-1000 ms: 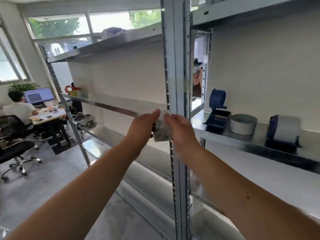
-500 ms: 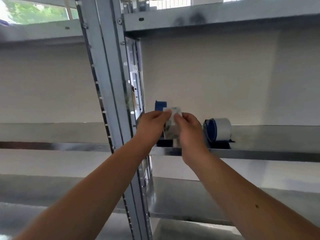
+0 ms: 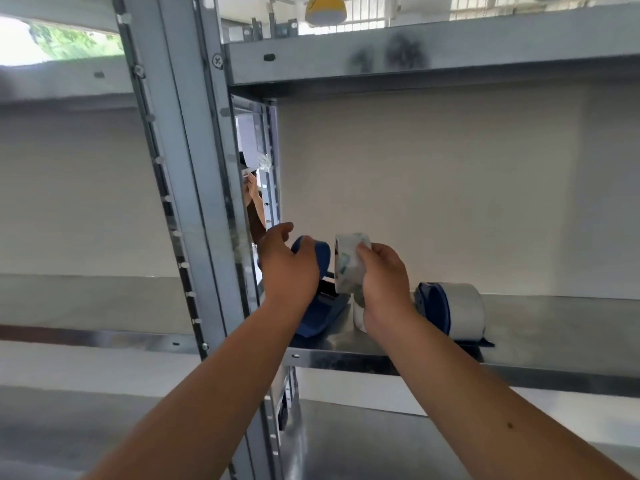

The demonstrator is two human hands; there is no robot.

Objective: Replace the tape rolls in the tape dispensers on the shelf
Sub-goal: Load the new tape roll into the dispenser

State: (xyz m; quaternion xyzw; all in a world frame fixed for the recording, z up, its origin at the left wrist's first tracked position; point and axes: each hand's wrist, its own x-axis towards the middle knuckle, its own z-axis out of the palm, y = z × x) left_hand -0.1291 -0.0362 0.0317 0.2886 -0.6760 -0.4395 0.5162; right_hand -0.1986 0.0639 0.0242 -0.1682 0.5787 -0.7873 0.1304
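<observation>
My right hand grips a clear tape roll and holds it upright above the metal shelf. My left hand is off the roll, fingers spread, reaching onto a blue tape dispenser that carries no roll and stands on the shelf just right of the post. A second blue dispenser with a white tape roll on it stands to the right. Another white roll on the shelf is mostly hidden behind my right wrist.
A grey steel upright post rises left of my left hand. An upper shelf runs overhead and a lower shelf lies beneath. A pale wall backs the shelving.
My left hand has let go of the tape roll and moved left to the empty blue dispenser. My right hand keeps the roll. Both hands have moved closer to the shelf.
</observation>
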